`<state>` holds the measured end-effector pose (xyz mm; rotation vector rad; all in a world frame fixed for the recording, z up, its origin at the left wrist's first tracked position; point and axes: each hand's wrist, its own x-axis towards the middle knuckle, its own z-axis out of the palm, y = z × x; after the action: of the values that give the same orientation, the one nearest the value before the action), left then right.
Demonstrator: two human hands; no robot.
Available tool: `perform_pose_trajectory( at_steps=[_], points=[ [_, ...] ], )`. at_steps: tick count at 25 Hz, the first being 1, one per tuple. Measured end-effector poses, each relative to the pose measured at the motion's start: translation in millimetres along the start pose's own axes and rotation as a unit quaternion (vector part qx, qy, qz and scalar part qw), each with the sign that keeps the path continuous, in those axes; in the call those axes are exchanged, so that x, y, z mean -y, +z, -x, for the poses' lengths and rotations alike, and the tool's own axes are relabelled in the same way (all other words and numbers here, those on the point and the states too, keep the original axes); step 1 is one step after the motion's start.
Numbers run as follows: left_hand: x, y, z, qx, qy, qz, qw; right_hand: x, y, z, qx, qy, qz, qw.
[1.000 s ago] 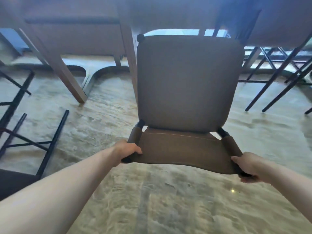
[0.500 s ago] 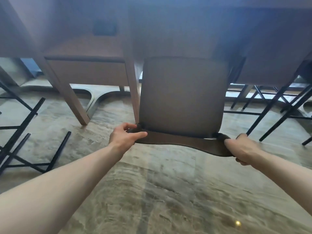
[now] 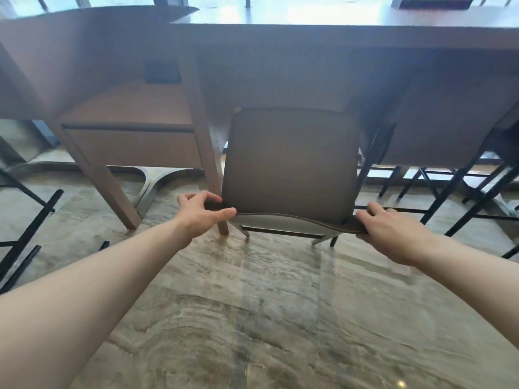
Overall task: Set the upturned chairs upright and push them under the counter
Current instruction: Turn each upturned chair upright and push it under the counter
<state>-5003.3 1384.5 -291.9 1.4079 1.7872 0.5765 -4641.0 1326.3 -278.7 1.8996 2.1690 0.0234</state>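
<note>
A brown upholstered chair point(image 3: 290, 164) stands upright under the wooden counter point(image 3: 337, 37). The left hand point(image 3: 200, 213) and right hand point(image 3: 391, 234) hold its backrest's corners above the marble floor point(image 3: 252, 318).

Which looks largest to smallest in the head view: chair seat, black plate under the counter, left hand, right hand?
1. Chair seat.
2. Right hand and left hand: alike, not ranked.
3. Black plate, farther away, so true size unsure.
</note>
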Motion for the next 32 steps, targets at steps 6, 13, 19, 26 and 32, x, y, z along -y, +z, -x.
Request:
perform_pose_trajectory(
  at_steps=[6,13,19,26,32],
  points=[
    [-46.9,-23.5,-46.3,0.04,0.01,-0.14,0.989,-18.3,-18.6,-46.0,-0.062,0.033,-0.066,0.995],
    [-108.2,-35.5,-115.2,0.009,0.057,-0.226,0.972,-54.9,-68.1,-126.6,-0.024,0.046,-0.053,0.997],
    [-156.4,-47.9,-173.8,0.043,0.048,-0.259,0.964,-69.8,-109.1,-184.4,0.018,0.122,-0.055,0.991],
    [-190.6,-55.7,-229.0,0.062,0.042,-0.246,0.966,-88.6,-136.5,-238.2,0.049,0.176,-0.101,0.978],
    [-207.9,-54.6,-275.3,0.005,0.062,-0.137,0.989,-104.9,-157.1,-276.4,0.041,0.157,-0.066,0.984]
  ],
)
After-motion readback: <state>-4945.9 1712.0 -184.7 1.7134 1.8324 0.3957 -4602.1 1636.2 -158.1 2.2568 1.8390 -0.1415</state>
